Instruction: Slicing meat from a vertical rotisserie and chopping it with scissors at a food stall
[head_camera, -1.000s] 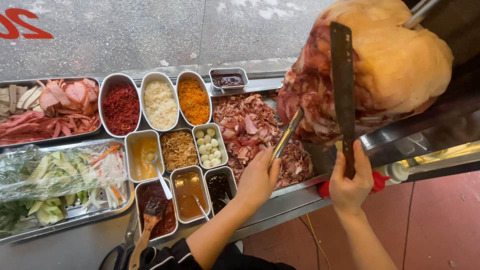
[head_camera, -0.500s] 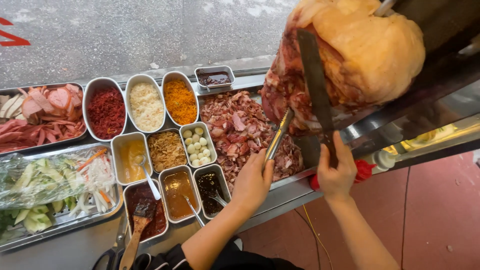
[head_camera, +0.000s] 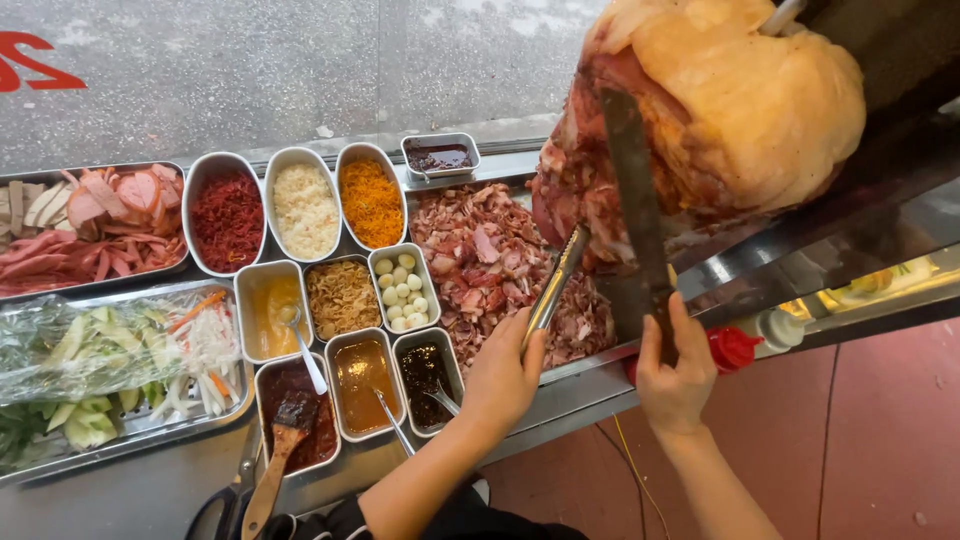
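Observation:
My right hand (head_camera: 675, 372) grips the handle of a long dark knife (head_camera: 632, 195), its blade standing upright against the big cone of roasted meat (head_camera: 720, 110) on a vertical spit. My left hand (head_camera: 503, 378) holds metal tongs (head_camera: 556, 283) that point up at the lower left side of the meat cone. Below the cone lies a tray of chopped shaved meat (head_camera: 490, 260). Both forearms reach up from the bottom edge of the view.
Left of the meat tray stand several steel tubs: red shreds (head_camera: 226, 215), white shreds (head_camera: 305, 208), orange shreds (head_camera: 371, 201), small eggs (head_camera: 402, 290), sauces (head_camera: 365, 375). Sliced cold cuts (head_camera: 85, 225) and wrapped vegetables (head_camera: 110, 350) fill trays at far left. A red-capped bottle (head_camera: 732, 347) stands by the counter.
The knife blade has slid leftward and downward along the meat cone. My left hand with the tongs stays near the cone's lower side; the view has shifted a little.

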